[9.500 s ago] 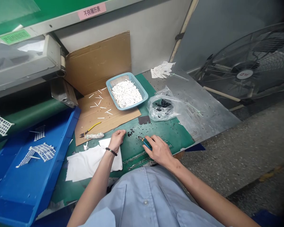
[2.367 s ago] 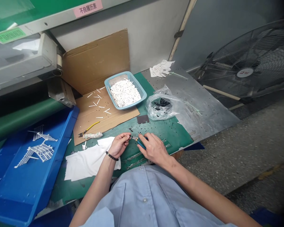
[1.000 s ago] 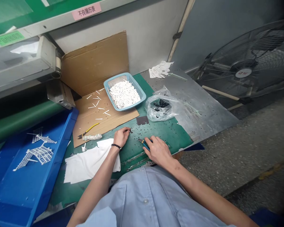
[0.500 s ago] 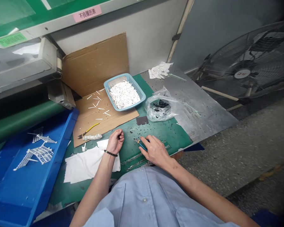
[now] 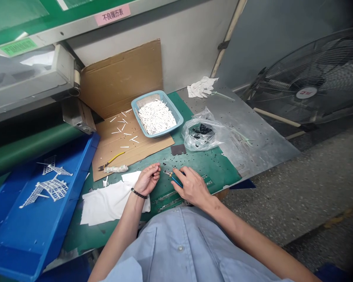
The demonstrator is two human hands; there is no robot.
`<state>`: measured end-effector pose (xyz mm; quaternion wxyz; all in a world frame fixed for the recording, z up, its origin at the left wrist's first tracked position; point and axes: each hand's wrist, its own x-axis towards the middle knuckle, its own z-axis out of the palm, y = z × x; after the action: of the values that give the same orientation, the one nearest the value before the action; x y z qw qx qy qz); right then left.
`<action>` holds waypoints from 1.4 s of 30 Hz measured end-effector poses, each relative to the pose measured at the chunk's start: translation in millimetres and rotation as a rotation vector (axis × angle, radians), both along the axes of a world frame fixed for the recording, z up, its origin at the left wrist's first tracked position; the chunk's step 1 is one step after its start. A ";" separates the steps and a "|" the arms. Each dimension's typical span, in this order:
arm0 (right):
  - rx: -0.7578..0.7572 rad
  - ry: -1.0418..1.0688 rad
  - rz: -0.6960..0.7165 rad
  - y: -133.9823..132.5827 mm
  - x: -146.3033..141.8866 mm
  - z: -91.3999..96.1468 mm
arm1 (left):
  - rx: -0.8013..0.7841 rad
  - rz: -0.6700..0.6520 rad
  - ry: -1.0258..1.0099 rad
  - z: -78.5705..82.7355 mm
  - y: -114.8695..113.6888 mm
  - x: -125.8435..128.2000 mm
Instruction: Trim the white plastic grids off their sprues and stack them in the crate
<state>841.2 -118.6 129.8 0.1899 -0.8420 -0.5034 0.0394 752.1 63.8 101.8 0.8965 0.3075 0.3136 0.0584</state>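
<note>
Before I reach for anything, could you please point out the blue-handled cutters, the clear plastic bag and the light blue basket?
Blue-handled cutters (image 5: 175,179): head view, on the exposed blue handle.
Clear plastic bag (image 5: 198,145): head view, on its near side.
Light blue basket (image 5: 171,106): head view, on its right inner wall.

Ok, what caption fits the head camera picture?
Right hand holding blue pliers near the left hand, with a basket of white sticks beyond.

Beyond its black beaded bracelet (image 5: 139,193), the bare left hand (image 5: 148,179) pinches; right of that, the bare right hand (image 5: 193,185) curls palm-down.
</note>
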 end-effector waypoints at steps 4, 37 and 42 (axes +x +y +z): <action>0.014 0.002 -0.007 0.3 -0.4 0.4 | -0.011 -0.017 -0.005 0.1 -0.7 -1.1; -0.071 -0.061 0.055 7.4 -3.2 16.9 | 0.041 -0.150 -0.004 -1.9 -1.4 -14.1; -0.155 -0.075 0.080 8.4 -5.3 21.8 | 0.123 -0.207 0.044 -2.5 1.8 -18.0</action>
<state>835.9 -110.2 151.7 0.1032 -0.8343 -0.5388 0.0543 734.2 65.6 99.3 0.8701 0.3938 0.2956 -0.0221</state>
